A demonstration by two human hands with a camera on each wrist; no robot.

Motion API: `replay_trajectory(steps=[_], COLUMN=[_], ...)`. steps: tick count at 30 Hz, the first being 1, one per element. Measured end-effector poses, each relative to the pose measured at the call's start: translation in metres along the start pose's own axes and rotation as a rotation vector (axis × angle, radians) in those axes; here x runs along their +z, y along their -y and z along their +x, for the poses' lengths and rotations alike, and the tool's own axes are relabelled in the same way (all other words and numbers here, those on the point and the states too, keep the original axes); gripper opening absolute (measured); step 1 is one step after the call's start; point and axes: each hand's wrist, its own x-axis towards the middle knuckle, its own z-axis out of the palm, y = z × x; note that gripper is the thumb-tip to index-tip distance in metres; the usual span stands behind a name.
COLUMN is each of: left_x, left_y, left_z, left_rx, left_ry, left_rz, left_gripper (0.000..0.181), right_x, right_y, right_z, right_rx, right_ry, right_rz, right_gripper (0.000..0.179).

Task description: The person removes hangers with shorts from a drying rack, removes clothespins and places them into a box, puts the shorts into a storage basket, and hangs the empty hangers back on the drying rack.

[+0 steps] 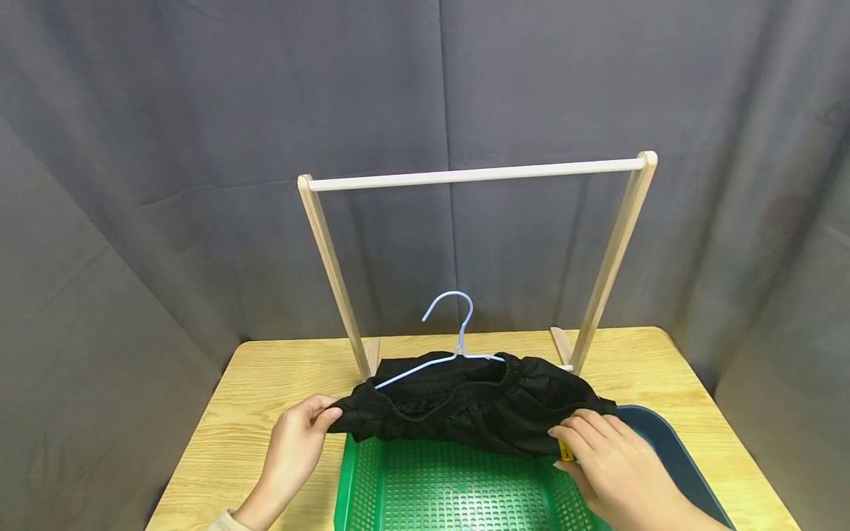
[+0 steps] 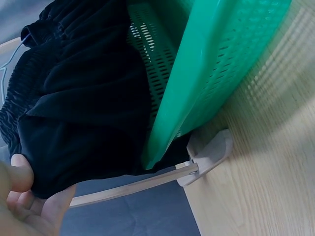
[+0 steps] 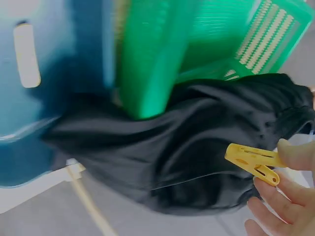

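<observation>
Grip on half-hidden yellow clothespin [image 3: 252, 162]

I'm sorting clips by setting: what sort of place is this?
Probably a staged tabletop set, not a home: grey curtains all around, a small wooden rack on a table, a green basket.

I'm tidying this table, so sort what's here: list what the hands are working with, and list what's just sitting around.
In use:
black garment, pinched by the left hand and touched by the right hand
white hanger inside it
yellow clothespin in the right hand

Sitting around:
wooden rack
green basket
blue tray
</observation>
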Motion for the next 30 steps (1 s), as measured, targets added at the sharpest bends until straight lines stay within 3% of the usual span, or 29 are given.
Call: replay_trajectory(steps=[7,10,12,13,18,21,30], left_x=[-0.002,-0.002,-0.002,-0.002,-0.003,-0.003,-0.003], left_y=[0.001,0.0,0.0,0.0,0.0,0.0,0.001], left_z=[0.0,0.0,0.0,0.0,0.0,0.0,-0.001], left_rx=[0.008,0.005,0.005,0.004,0.004,0.007,-0.003], left_ry=[-0.014,-0.015,-0.015,-0.015,-0.009,-0.007,-0.008], left_rz=[0.014,0.016,0.016,0.015,0.008,0.005,0.009], left_gripper=[0.01,0.01,0.009,0.009,0.01,0.011,0.012], right_x=[-0.006,-0.008,-0.008,-0.007,-0.006,-0.006,-0.004], right_y=[-0.023,-0.035,-0.042,-0.045,-0.057,-0.06,-0.059], right_z=[-0.028,-0.041,-0.05,-0.054,-0.07,-0.075,-0.09], right_rx=[0.099,0.121,0.123,0.121,0.106,0.111,0.21], right_ry=[0.089,0.13,0.149,0.153,0.175,0.211,0.488], right_rz=[-0.058,-0.065,-0.084,-0.085,-0.133,-0.153,-0.161], right_gripper=[0.068,0.046,0.048,0.038,0.021,0.041,0.039])
